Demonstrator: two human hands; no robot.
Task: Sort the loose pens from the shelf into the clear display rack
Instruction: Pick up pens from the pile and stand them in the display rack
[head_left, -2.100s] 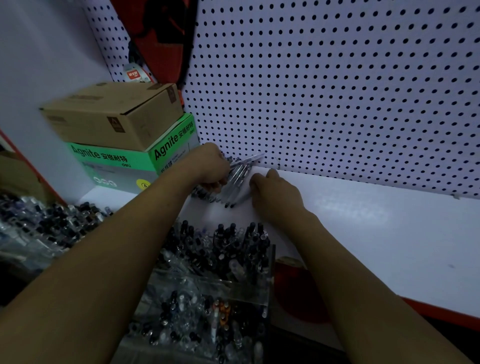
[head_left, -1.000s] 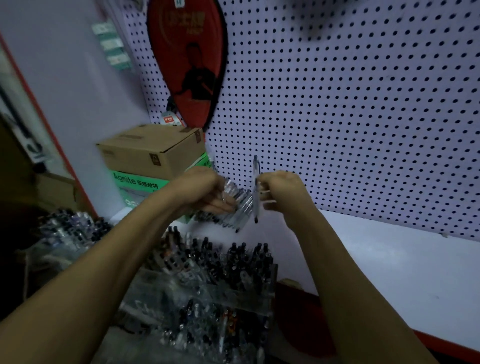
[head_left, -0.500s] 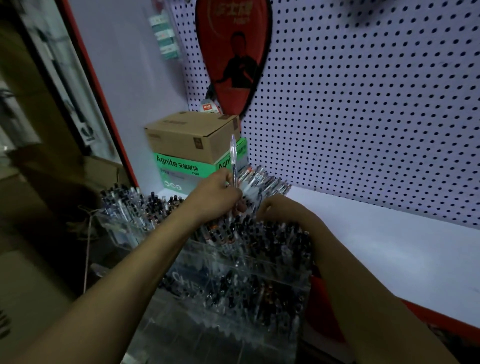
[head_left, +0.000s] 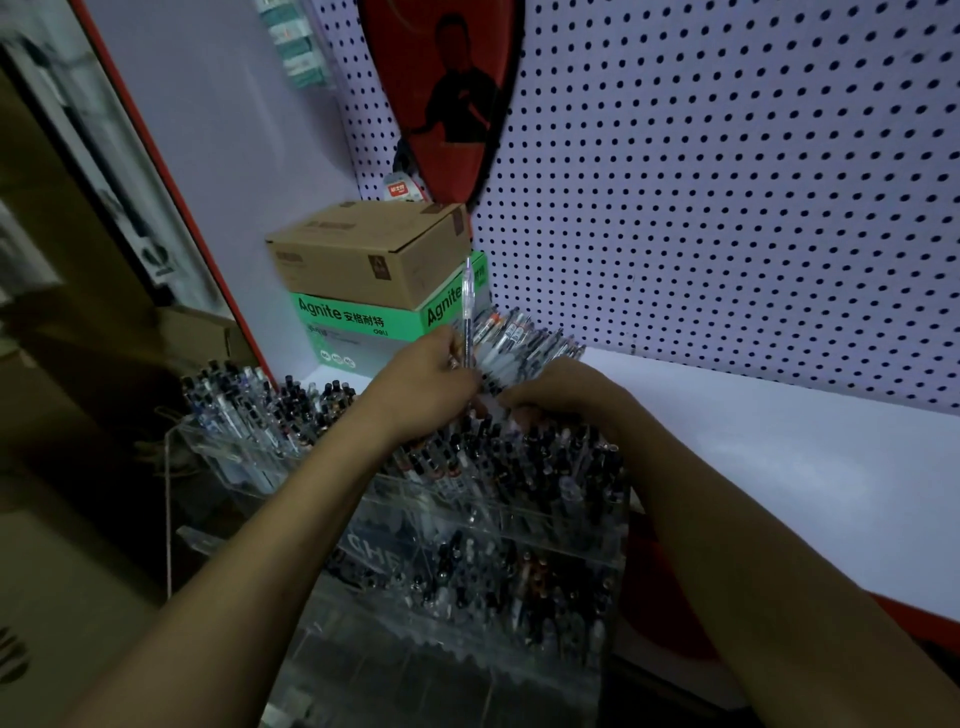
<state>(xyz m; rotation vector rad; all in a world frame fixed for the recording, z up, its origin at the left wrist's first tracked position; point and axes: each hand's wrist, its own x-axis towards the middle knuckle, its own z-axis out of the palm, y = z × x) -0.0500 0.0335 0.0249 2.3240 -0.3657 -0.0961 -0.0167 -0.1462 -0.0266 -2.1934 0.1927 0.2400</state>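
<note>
Pens (head_left: 524, 343) now above rack (head_left: 498, 519)

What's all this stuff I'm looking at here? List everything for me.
single pen: one, clear with a dark lower part, held upright above the rack
bundle of pens: many, clear and mixed colours, fanned out between the hands
clear display rack: one, transparent, tiered, full of upright pens, below the hands
cardboard box: one, brown, stacked on the green box
green box: one, green and white, on the shelf by the pegboard
shelf: one, white, right of the rack
pegboard: one, white with dark holes, back wall
racket cover: one, red and black, hanging on the pegboard
left hand: grip on the single pen
right hand: grip on the bundle
</note>
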